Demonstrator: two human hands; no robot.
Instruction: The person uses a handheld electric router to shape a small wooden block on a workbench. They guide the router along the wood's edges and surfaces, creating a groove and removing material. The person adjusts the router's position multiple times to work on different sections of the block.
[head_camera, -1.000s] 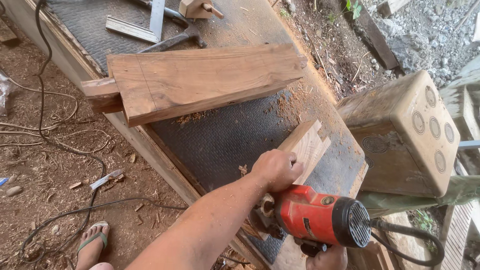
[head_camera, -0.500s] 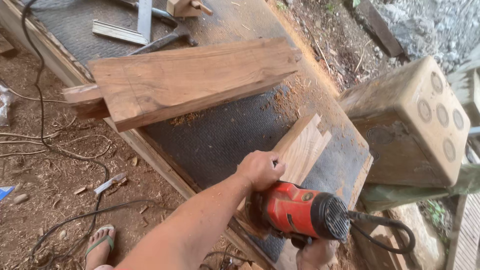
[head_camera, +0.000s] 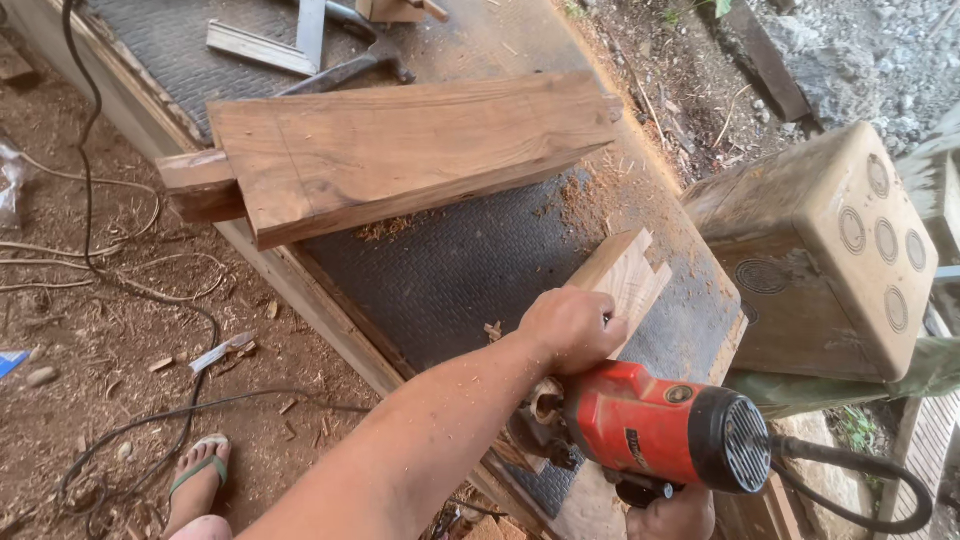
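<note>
Since a second ago the left hand (head_camera: 572, 328) has slid slightly along the small notched wood piece (head_camera: 628, 276), and the red power tool (head_camera: 665, 428) has kept close beneath it, its body now seen a little more end-on. That hand is closed over the near end of the piece, fingers wrapped on its edge, pinning it to the dark mat (head_camera: 450, 270) on the workbench (head_camera: 300, 290). From the hand, the piece runs out toward one o'clock, its long axis slanting up and right, the stepped notch at its far end. It is pale, freshly cut, with straight grain and clean edges. The right hand (head_camera: 672, 514) shows only partly at the bottom edge, at five o'clock from the left one, gripping the tool from below; the left hand is the nearer to the wood. At eleven o'clock, well apart, lies a large brown plank (head_camera: 400, 150), with sawdust between.
</note>
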